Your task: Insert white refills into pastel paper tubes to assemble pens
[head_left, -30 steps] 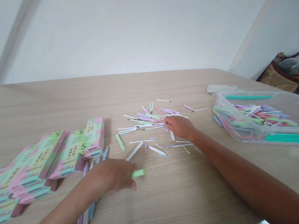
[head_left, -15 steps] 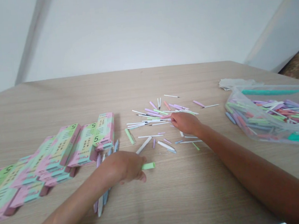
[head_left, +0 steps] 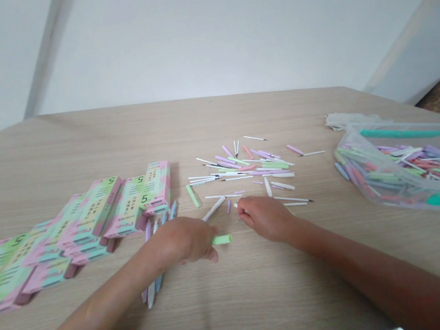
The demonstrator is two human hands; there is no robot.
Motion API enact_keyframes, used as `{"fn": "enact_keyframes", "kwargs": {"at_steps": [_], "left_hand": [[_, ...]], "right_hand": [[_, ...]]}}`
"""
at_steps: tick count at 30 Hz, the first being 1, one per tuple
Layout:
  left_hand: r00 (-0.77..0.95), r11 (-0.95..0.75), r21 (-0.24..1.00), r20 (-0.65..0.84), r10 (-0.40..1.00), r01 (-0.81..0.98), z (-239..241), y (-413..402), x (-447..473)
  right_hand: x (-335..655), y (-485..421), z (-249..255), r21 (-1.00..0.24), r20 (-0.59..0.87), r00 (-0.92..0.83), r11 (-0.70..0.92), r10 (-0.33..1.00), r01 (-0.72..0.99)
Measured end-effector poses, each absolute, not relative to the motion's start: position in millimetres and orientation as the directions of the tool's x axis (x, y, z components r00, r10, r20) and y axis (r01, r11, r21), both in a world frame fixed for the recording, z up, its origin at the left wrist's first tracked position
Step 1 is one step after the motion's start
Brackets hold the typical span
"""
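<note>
My left hand [head_left: 191,239] is closed around a light green pen barrel [head_left: 222,240], whose end sticks out to the right of the fingers. My right hand [head_left: 265,218] is low over the table with its fingers pinched at a white pen barrel [head_left: 236,205]; only the tip shows and the hand covers the rest. Between the hands lie a white pen [head_left: 214,208] and a small purple pen piece [head_left: 229,207]. Beyond them spreads a loose pile of thin white refills [head_left: 236,178] and purple, green and pink barrels [head_left: 274,165]. Several assembled pens [head_left: 152,292] lie partly under my left forearm.
Stacked pink and green cardboard boxes [head_left: 93,212] fill the left side of the table [head_left: 233,313]. At the right stands a clear plastic bag [head_left: 392,198] full of coloured pen parts. A crumpled whitish wrapper [head_left: 349,120] lies behind it. A wall [head_left: 209,42] rises at the back.
My right hand has come back from the pile toward me, onto the white barrel. The pink barrel it was touching now lies uncovered in the pile. My left hand keeps the green barrel.
</note>
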State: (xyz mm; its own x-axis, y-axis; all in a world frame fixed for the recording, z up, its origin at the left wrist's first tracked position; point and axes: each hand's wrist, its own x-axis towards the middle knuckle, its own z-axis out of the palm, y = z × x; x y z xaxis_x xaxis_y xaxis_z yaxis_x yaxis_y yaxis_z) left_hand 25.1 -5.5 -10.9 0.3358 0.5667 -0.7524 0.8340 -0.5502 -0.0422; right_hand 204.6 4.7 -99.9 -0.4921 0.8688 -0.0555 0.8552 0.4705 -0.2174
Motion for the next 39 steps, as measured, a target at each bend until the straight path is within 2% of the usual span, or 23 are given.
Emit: {"fn": "enact_keyframes", "kwargs": {"at_steps": [6,11,19,23,31,39], "left_hand": [[0.342,-0.551,-0.034,-0.751,0.564,0.834,-12.1,-5.6,25.0],[0.326,-0.539,-0.040,-0.759,0.564,0.841,-11.6,-4.9,26.1],[0.363,-0.536,0.002,-0.739,0.568,0.844,-16.4,-2.9,23.1],[0.340,-0.536,-0.025,-0.747,0.572,0.844,-14.6,-3.2,24.7],[0.371,-0.562,0.007,-0.758,0.537,0.827,-12.5,-3.9,25.8],[0.361,-0.555,0.005,-0.764,0.535,0.832,-13.2,-3.8,26.0]], "right_hand": [[217.7,8.8,-91.2,-0.275,-0.066,-0.497,0.463,0.865,0.843],[233.1,14.9,-71.7,-0.331,-0.036,-0.425,0.390,0.905,0.859],[223.3,-6.0,-81.9,-0.192,-0.073,-0.536,0.515,0.841,0.835],[214.0,-11.4,-91.0,-0.122,-0.108,-0.538,0.526,0.836,0.842],[214.0,-8.2,-91.8,-0.116,-0.123,-0.530,0.519,0.839,0.847],[228.7,-4.8,-81.0,-0.202,-0.128,-0.596,0.567,0.793,0.798]]}}
